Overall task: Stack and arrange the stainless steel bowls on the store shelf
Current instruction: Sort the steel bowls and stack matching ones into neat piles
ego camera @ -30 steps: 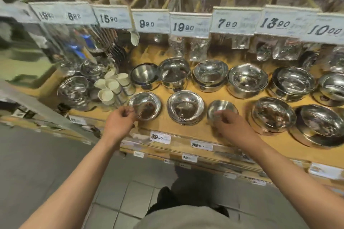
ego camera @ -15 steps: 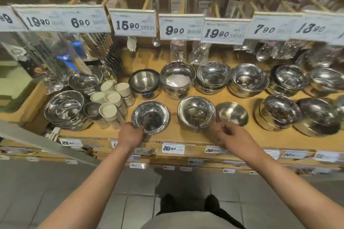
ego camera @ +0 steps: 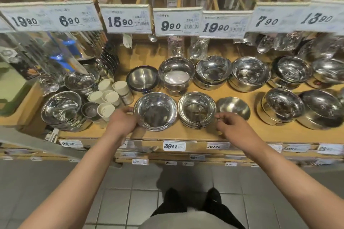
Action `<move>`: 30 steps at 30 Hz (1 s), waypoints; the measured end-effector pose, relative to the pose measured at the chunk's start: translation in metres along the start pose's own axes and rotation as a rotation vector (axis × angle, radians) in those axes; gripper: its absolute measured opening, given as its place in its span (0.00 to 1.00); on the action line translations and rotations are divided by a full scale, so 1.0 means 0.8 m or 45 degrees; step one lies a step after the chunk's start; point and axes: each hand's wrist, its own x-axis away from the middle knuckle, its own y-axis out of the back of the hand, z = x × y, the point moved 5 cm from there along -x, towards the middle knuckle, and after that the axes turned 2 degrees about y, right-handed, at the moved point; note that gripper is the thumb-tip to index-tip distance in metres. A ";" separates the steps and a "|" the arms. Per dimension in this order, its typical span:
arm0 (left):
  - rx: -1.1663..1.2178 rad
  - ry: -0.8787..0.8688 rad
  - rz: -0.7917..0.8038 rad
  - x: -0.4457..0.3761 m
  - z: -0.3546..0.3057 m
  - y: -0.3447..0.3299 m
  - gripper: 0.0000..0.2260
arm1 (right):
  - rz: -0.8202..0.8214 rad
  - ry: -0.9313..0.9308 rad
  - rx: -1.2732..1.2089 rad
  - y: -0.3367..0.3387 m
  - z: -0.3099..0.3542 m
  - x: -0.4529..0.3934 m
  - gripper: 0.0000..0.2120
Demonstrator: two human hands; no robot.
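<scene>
Stainless steel bowls stand in two rows on a wooden shelf. In the front row a wide shallow bowl sits left of a stack of bowls, and a small single bowl lies right of that stack. My left hand grips the left rim of the wide shallow bowl. My right hand hovers at the shelf's front between the stack and the small bowl, fingers loosely curled and holding nothing. Behind them stand a dark-rimmed bowl and deeper stacked bowls.
White cups cluster left of the wide bowl, with more steel bowls beyond them. Larger bowl stacks fill the shelf's right side. Price tags hang overhead with packaged utensils behind. The tiled floor and my feet lie below.
My left hand has moved up to the wide bowl's left rim and taken hold of it. My right hand stays near the small bowl. The view has shifted right and closer.
</scene>
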 end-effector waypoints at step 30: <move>-0.385 -0.555 0.050 -0.008 -0.102 -0.159 0.11 | -0.206 0.004 0.518 0.011 -0.007 -0.099 0.18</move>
